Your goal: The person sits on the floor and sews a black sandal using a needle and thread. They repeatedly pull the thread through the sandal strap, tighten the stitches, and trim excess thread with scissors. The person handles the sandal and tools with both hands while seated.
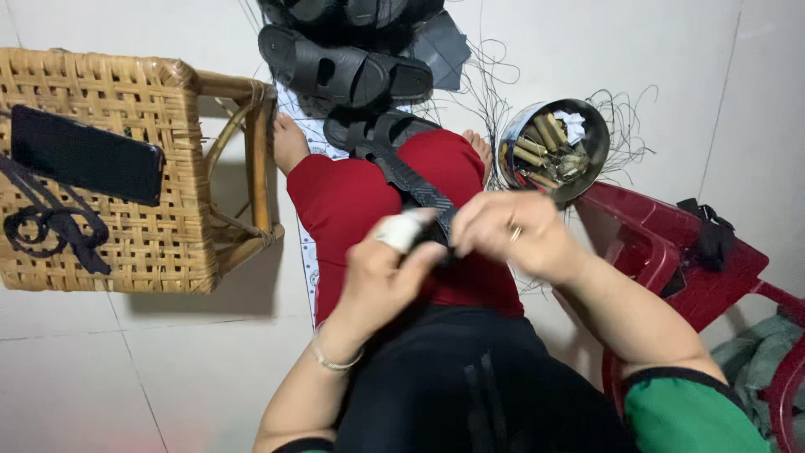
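A black sandal strap (pixel 411 180) runs from between my two hands down over my red trousers (pixel 352 201). My left hand (pixel 386 268), its forefinger wrapped in white tape, pinches the near end of the strap. My right hand (pixel 511 235), with a ring on one finger, grips the same end from the right and holds what looks like a thin tool. Both hands meet above my lap.
Black sandals (pixel 344 71) lie on the floor beyond my feet. A metal bowl (pixel 587 172) holds thread spools. A wicker stool (pixel 159 243) at the left bears a dark phone (pixel 84 155) and a black strap. A red plastic chair (pixel 671 243) stands at the right.
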